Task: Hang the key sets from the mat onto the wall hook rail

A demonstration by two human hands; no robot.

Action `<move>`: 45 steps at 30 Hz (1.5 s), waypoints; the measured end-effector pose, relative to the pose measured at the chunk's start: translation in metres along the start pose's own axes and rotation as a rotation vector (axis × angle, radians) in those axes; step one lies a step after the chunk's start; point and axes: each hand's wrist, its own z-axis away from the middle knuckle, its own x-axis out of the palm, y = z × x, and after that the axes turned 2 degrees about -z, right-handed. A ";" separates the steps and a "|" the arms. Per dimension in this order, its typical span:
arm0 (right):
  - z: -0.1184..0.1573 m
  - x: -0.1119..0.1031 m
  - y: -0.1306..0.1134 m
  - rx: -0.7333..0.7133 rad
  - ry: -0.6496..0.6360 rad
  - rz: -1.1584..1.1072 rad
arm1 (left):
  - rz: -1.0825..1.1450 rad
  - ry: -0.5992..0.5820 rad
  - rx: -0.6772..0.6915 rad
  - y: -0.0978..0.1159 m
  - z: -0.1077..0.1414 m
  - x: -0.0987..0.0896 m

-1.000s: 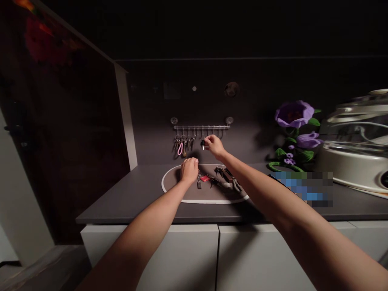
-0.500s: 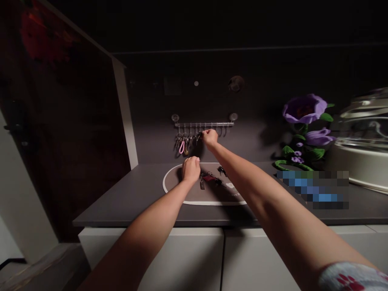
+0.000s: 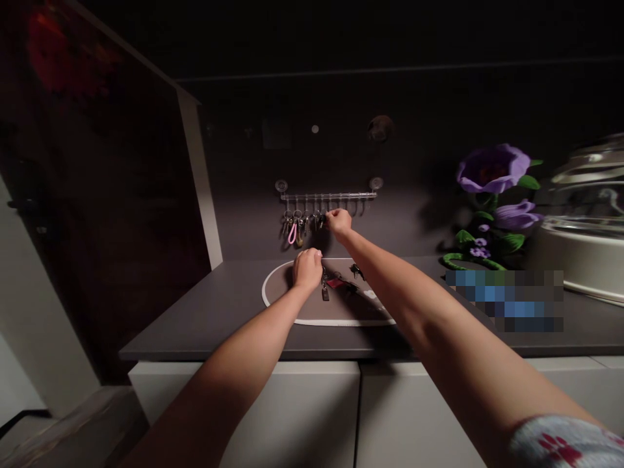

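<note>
My right hand (image 3: 338, 222) is raised at the hook rail (image 3: 329, 196) on the back wall, its fingers pinched on a small dark key bunch (image 3: 322, 220) just under the hooks. Several key bunches hang on the hooks to the left, one with a pink loop (image 3: 292, 234). Lower down, my left hand (image 3: 307, 266) is over the left part of the oval mat (image 3: 287, 305), its fingers curled; what they hold, if anything, is hidden. Beside it on the mat lie keys with a dark tag (image 3: 325, 294), a red piece (image 3: 335, 283) and another key bunch (image 3: 357, 270).
Purple flowers (image 3: 494, 170) with green leaves stand on the counter (image 3: 195, 318) at the right. A cream appliance with a clear top (image 3: 580, 250) is at the far right. White cabinet doors (image 3: 297, 409) are below the counter.
The view has shifted slightly. My right hand stays at the rail, and the key bunch at its fingertips now hangs lower and straighter. My left hand has hardly moved.
</note>
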 end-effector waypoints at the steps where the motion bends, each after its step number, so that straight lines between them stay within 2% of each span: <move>1: 0.001 -0.001 -0.001 0.027 0.020 -0.016 | 0.004 -0.002 0.001 0.000 0.000 0.000; 4: 0.005 -0.003 -0.005 0.081 0.041 -0.060 | 0.008 -0.008 0.003 0.000 0.000 0.000; 12: 0.026 -0.028 -0.009 0.135 -0.105 -0.212 | 0.035 -0.020 0.068 0.001 0.002 0.000; 18: 0.055 -0.066 -0.004 0.089 -0.300 -0.298 | 0.040 -0.055 0.165 0.005 0.007 -0.002; 23: 0.089 -0.103 0.012 0.012 -0.423 -0.221 | 0.024 -0.095 0.246 0.014 0.014 -0.008; 27: 0.116 -0.122 0.027 -0.014 -0.491 -0.145 | -0.010 -0.154 0.298 0.022 0.020 -0.012; 31: 0.136 -0.127 0.033 -0.061 -0.549 -0.040 | -0.032 -0.200 0.352 0.023 0.022 -0.012; 34: 0.145 -0.125 0.032 -0.164 -0.586 0.075 | -0.035 -0.231 0.354 0.021 0.023 -0.011; 38: 0.148 -0.122 0.028 -0.313 -0.628 0.264 | -0.023 -0.274 0.358 0.017 0.022 -0.010; 45: 0.146 -0.116 0.030 -0.420 -0.636 0.434 | -0.001 -0.331 0.393 0.015 0.021 -0.008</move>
